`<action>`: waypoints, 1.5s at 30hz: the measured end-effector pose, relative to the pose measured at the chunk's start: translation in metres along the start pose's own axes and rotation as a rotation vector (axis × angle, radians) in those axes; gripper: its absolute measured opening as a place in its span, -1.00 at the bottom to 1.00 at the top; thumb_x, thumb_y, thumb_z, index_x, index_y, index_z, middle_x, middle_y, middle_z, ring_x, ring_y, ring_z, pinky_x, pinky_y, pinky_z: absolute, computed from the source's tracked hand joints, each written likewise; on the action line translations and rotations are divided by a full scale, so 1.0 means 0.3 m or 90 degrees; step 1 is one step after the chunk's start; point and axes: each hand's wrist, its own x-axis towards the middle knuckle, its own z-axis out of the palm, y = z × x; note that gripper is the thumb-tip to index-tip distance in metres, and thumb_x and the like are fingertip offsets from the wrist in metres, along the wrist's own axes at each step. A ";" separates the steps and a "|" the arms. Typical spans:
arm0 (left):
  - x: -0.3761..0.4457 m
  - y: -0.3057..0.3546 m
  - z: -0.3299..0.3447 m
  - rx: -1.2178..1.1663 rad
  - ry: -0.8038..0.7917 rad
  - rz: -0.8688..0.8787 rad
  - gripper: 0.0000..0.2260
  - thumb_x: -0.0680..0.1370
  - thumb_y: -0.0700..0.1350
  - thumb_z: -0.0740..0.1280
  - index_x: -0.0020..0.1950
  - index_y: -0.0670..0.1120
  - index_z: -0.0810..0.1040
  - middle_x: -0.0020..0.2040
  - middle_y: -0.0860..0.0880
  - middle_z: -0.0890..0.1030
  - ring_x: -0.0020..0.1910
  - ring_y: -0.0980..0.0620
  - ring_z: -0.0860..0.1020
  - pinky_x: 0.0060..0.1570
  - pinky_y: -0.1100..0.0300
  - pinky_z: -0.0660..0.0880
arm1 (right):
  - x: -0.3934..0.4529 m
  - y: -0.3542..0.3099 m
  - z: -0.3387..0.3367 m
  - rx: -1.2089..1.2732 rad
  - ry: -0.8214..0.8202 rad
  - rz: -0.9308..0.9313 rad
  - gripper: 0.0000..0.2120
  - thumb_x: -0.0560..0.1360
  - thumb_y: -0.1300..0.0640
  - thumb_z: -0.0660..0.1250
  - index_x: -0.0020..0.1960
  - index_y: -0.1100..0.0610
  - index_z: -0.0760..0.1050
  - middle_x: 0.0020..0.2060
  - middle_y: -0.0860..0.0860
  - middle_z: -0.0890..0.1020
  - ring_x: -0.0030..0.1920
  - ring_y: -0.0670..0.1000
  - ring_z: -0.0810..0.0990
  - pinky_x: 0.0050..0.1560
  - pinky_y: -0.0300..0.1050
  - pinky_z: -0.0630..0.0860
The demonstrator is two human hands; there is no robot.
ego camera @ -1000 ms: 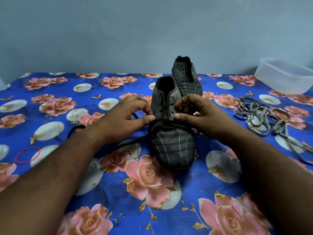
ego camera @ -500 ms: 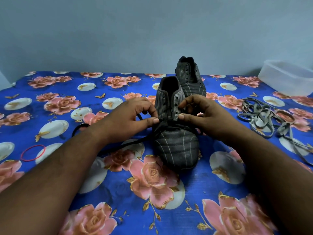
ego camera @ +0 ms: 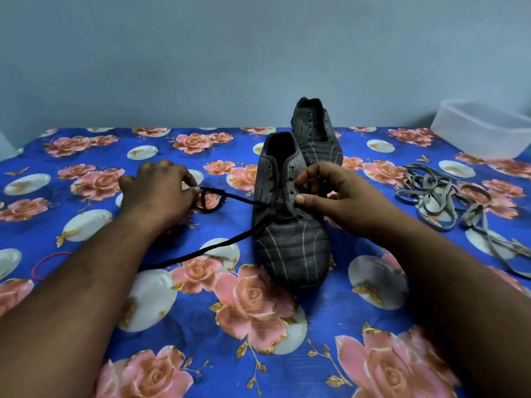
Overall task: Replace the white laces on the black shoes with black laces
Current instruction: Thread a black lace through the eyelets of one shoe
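Note:
A black striped shoe (ego camera: 290, 242) stands in the middle of the floral cloth, toe toward me. The second black shoe (ego camera: 314, 133) stands just behind it. A black lace (ego camera: 230, 196) runs from the near shoe's lowest eyelets out to the left. My left hand (ego camera: 158, 193) pinches that lace, which curls into a loop by my fingertips; its other end trails down-left across the cloth. My right hand (ego camera: 336, 196) holds the shoe's right eyelet flap with curled fingers and thumb. A pile of white, greyish laces (ego camera: 436, 193) lies to the right.
A translucent plastic tub (ego camera: 485, 127) sits at the back right corner by the wall. A red rubber band (ego camera: 46, 264) lies at the left, partly under my forearm. The blue floral cloth (ego camera: 201, 326) covers the whole surface up to the wall.
My left hand has pulled away from the shoe to the left, drawing the black lace out through the eyelet. My right hand has stayed on the shoe.

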 end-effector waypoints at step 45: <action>-0.040 0.060 -0.025 -0.393 -0.115 0.346 -0.89 0.59 -0.07 0.41 -0.10 0.12 0.62 -0.21 0.15 0.60 -0.20 0.06 0.56 -0.07 0.01 0.53 | -0.013 -0.078 0.043 -0.233 -0.031 -0.159 -0.81 0.55 -0.10 0.32 -0.03 -0.04 0.65 -0.25 -0.13 0.48 -0.15 -0.12 0.46 -0.12 -0.31 0.29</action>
